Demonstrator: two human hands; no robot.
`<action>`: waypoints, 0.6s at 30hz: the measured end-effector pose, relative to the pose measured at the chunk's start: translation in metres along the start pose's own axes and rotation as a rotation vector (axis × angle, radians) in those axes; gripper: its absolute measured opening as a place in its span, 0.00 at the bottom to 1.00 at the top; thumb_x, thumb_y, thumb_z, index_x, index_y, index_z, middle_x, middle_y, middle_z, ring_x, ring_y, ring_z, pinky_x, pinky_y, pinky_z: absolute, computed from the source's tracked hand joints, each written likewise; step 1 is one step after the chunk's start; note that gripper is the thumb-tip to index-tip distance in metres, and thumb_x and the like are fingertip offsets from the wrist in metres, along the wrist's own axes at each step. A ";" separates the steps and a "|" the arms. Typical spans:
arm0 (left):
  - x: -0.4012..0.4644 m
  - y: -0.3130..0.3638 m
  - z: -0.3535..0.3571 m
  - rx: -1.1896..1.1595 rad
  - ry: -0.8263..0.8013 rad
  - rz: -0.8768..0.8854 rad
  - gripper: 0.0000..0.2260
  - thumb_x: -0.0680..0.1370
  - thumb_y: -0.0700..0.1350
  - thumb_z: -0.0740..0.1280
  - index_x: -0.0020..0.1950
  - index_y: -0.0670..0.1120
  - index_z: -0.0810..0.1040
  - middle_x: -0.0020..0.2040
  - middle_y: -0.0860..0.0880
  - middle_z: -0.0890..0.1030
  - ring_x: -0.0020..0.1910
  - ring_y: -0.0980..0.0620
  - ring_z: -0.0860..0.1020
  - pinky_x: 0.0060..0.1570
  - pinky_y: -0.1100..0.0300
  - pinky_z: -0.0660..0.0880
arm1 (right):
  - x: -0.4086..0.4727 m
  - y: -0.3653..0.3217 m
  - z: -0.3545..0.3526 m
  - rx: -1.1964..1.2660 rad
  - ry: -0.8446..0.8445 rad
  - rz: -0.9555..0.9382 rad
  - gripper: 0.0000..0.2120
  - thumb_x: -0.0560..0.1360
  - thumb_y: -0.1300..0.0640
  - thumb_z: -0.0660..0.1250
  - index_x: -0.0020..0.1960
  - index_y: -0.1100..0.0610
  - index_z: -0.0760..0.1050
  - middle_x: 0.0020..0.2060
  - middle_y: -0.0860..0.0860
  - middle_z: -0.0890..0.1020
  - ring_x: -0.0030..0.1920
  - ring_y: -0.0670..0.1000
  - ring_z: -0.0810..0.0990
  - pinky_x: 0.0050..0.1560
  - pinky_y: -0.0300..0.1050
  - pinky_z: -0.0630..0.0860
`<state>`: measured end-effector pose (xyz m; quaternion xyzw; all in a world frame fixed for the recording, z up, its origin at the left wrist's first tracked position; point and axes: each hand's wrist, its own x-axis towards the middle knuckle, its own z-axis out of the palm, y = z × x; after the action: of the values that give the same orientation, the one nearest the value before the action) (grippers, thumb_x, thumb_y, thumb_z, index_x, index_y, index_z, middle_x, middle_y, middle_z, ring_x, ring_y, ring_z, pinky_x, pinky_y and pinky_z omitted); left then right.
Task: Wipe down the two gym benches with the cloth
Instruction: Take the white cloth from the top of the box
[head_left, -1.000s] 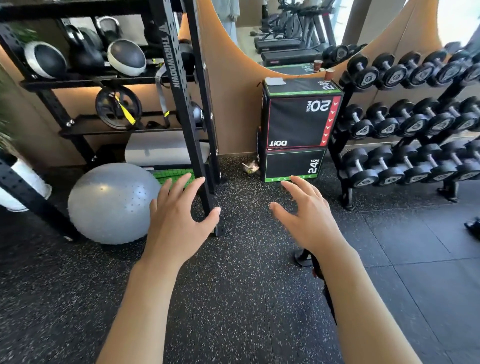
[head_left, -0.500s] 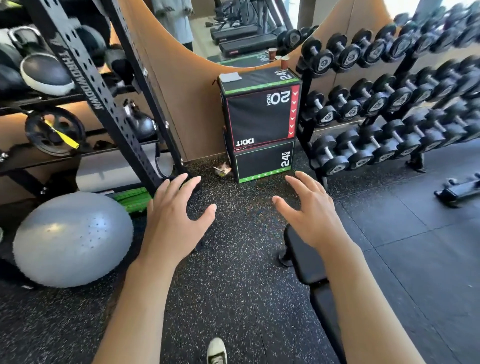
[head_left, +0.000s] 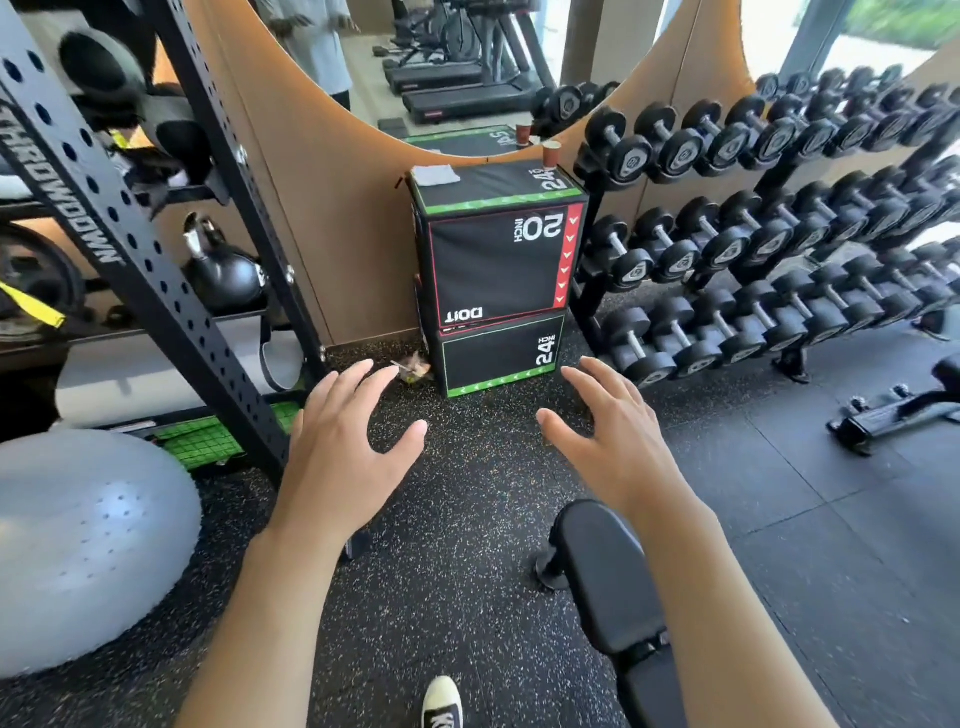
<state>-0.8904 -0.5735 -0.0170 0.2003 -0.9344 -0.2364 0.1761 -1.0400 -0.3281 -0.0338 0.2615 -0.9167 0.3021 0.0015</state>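
Two empty hands, cloth yet to fetch

Both the left hand (head_left: 337, 457) and right hand (head_left: 618, 447) are spread wide, holding nothing; the cloth (head_left: 435, 175) lies well beyond the fingertips on the plyo box (head_left: 498, 260); one bench (head_left: 608, 577) sits below the right wrist; best to pinch the cloth first.

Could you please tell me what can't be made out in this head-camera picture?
- Near bench: its length is hidden by the right forearm and cut off by the bottom edge.
- Second bench: mostly cut off by the right edge.
- Folded cloth on the plyo box: too small to identify surely.
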 end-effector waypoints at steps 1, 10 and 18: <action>0.015 -0.006 -0.002 -0.005 0.004 0.009 0.29 0.80 0.63 0.65 0.80 0.59 0.66 0.81 0.57 0.65 0.82 0.52 0.58 0.79 0.38 0.60 | 0.016 -0.005 0.002 -0.008 -0.002 0.000 0.36 0.76 0.29 0.57 0.79 0.45 0.66 0.81 0.43 0.62 0.81 0.47 0.56 0.79 0.57 0.56; 0.135 -0.058 -0.016 -0.078 0.051 0.028 0.28 0.80 0.61 0.66 0.79 0.59 0.68 0.81 0.56 0.66 0.82 0.51 0.59 0.79 0.38 0.61 | 0.133 -0.046 0.024 -0.058 0.019 -0.011 0.33 0.79 0.33 0.61 0.80 0.45 0.65 0.81 0.44 0.62 0.81 0.49 0.57 0.80 0.59 0.59; 0.189 -0.088 -0.019 -0.102 0.103 -0.004 0.28 0.79 0.61 0.66 0.79 0.58 0.68 0.80 0.55 0.67 0.82 0.51 0.60 0.79 0.38 0.61 | 0.214 -0.059 0.035 -0.096 0.022 -0.053 0.30 0.80 0.35 0.62 0.79 0.45 0.67 0.80 0.43 0.63 0.81 0.48 0.58 0.79 0.57 0.59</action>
<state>-1.0187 -0.7381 -0.0025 0.2046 -0.9103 -0.2736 0.2335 -1.1913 -0.4905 0.0047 0.2820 -0.9228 0.2605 0.0319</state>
